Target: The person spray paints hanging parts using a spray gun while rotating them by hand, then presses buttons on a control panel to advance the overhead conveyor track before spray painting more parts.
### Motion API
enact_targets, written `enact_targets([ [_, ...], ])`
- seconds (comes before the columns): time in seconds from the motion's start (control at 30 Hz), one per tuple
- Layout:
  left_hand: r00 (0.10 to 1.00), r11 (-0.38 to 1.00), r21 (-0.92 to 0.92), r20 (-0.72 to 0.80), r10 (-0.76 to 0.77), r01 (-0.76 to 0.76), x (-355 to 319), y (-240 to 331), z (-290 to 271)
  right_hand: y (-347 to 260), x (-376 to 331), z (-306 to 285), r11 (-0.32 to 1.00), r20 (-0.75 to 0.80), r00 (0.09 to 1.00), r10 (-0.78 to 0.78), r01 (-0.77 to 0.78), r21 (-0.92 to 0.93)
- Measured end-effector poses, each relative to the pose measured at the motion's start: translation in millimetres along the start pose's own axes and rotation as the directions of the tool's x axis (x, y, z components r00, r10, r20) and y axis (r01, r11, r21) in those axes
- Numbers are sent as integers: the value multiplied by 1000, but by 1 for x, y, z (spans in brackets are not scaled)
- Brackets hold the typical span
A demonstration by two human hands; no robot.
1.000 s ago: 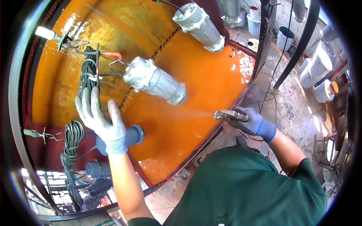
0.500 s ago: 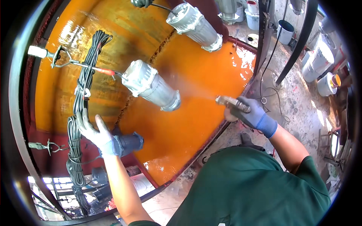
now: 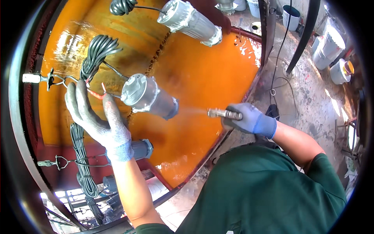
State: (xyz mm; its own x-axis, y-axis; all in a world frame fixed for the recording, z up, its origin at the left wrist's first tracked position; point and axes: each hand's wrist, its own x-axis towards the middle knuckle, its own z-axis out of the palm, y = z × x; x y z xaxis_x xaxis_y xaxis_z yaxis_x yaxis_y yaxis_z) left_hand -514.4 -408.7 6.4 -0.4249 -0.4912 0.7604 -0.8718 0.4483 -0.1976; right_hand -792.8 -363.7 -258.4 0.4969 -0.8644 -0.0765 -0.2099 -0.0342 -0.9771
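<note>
Both gloved hands work: right hand (image 3: 249,120) fingers wrapped around spray gun (image 3: 224,114); left hand (image 3: 97,117) fingers spread beside grey pump (image 3: 148,96)

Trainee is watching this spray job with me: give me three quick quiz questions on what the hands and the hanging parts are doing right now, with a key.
1. True or false: the right hand holds the spray gun with its nozzle aimed at the grey cylindrical housing.
2. What is the gloved left hand doing? A) gripping the spray gun B) raised with spread fingers by the wire hook and red-tipped leads C) resting on a bucket
3. What colour is the wet curved wall behind the hanging parts?

Key: 1 true; 2 B; 3 orange.
</note>
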Motion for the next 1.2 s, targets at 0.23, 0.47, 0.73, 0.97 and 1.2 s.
enact_targets([
  [0.23, 999, 997, 64, 19, -32, 31, -3, 17, -9, 1, -2, -7, 969, 202, 974, -106, 147, -200],
  [0.47, 995, 934, 348, 29, -94, 77, -42, -5, -36, -1, 15, -17, 975, -85, 975, -207, 199, -94],
  [0.73, 984, 860, 485, 1, -181, 158, -91, -64, -70, -1, 33, -30, 925, -98, 944, -314, 282, -254],
  [0.97, 856, 810, 287, -88, -510, 512, -117, -66, -66, -13, 52, -49, 913, -19, 962, -272, 252, -321],
  [1.2, 932, 916, 173, -97, -349, 361, -55, 8, -37, -25, 54, -69, 892, 215, 964, -155, 230, -390],
])
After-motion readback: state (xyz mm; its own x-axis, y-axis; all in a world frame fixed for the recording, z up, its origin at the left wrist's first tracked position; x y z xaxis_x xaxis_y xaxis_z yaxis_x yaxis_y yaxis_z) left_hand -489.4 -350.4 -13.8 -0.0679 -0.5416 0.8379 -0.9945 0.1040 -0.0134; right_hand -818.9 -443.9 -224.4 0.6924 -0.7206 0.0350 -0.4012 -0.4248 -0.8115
